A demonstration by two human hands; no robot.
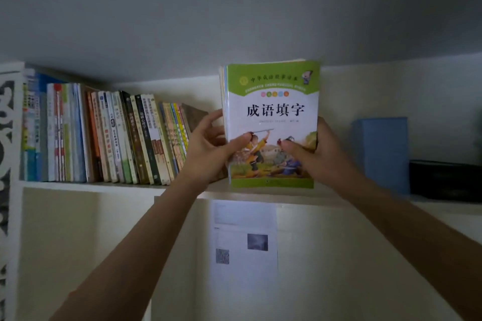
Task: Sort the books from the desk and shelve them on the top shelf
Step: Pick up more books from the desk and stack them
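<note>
I have a small stack of books (272, 112), green cover facing me, upright at centre frame on the top shelf (104, 186). My left hand (208, 148) and right hand (313, 154) each clamp a lower edge, thumbs across the cover. The shelved row (104, 133) stands left of the stack, nearest my left grip.

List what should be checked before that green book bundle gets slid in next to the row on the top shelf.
1. Grip: left hand and right hand both hold the green-covered book bundle: ok.
2. Bundle upright: ok.
3. Gap between the leaning row of shelved books and the blue box: ok.
4. Row stands straight: not ok, its end books lean right.
5. Bundle's bottom edge resting on the white top shelf: cannot tell.
</note>
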